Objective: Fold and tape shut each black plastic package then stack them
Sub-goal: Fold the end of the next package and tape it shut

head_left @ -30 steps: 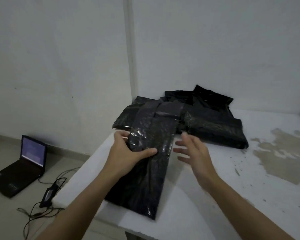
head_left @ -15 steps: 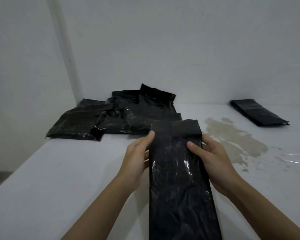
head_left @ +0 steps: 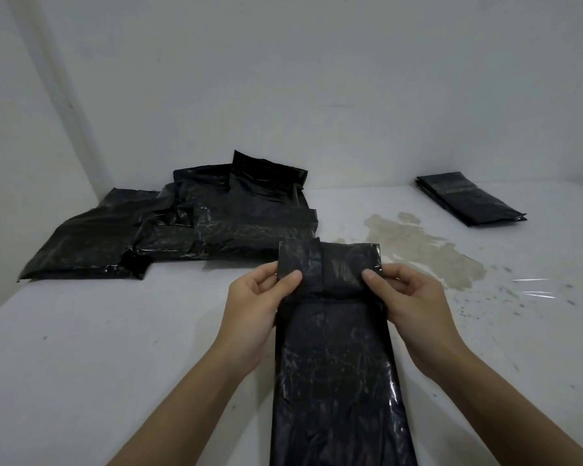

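A long black plastic package (head_left: 334, 364) lies lengthwise on the white table (head_left: 81, 348), running toward me. Its far flap (head_left: 330, 267) stands raised. My left hand (head_left: 253, 307) pinches the flap's left edge between thumb and fingers. My right hand (head_left: 408, 297) pinches the right edge the same way. A loose heap of black packages (head_left: 182, 230) lies at the back left of the table. A small neat stack of folded packages (head_left: 468, 200) sits at the back right.
A brownish worn patch (head_left: 421, 250) marks the table right of the flap. Strips of clear tape (head_left: 532, 287) glint on the table at the right. White walls close the back and left sides.
The package came off the heap and now lies in front of me. My hands slid up to its far end and lifted the flap. The view swung right.
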{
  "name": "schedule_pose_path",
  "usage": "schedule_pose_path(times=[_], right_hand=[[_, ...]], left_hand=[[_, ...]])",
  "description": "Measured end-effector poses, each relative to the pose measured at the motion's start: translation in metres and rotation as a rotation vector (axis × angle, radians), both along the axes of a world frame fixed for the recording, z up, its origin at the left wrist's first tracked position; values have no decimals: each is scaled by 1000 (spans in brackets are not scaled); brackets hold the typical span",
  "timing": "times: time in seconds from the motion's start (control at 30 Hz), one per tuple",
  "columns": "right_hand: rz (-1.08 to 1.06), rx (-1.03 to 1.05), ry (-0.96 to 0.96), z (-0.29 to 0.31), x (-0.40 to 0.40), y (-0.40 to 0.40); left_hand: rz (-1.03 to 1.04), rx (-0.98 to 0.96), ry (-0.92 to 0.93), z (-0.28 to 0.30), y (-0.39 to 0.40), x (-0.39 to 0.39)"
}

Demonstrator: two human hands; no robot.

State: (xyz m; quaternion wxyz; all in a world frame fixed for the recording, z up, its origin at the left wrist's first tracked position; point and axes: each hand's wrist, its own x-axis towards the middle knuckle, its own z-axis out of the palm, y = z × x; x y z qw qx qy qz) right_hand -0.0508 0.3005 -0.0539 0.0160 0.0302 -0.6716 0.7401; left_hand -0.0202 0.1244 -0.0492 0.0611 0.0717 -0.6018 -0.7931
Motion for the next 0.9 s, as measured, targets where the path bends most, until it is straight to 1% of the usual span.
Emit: schedule_pose_path(times=[0.17,0.4,0.57,0.73,0.9], right_hand=[[-9,-34,-33,-3,-3,-3],[-9,-49,-48,-3,-4,-4],[-19,-35,-79,-3,-8,-7],[-39,82,-82,-5,-16,-8],[-11,227,-81,-3,-23,-5]], left_hand=[[35,-92,34,-4,-1,-6],[96,-157,23,-9,-1,-11],[151,-257,30,-10,1,-13],[154,-376,-35,-8,-4,-20],[55,-516,-107,5,-13,-32]])
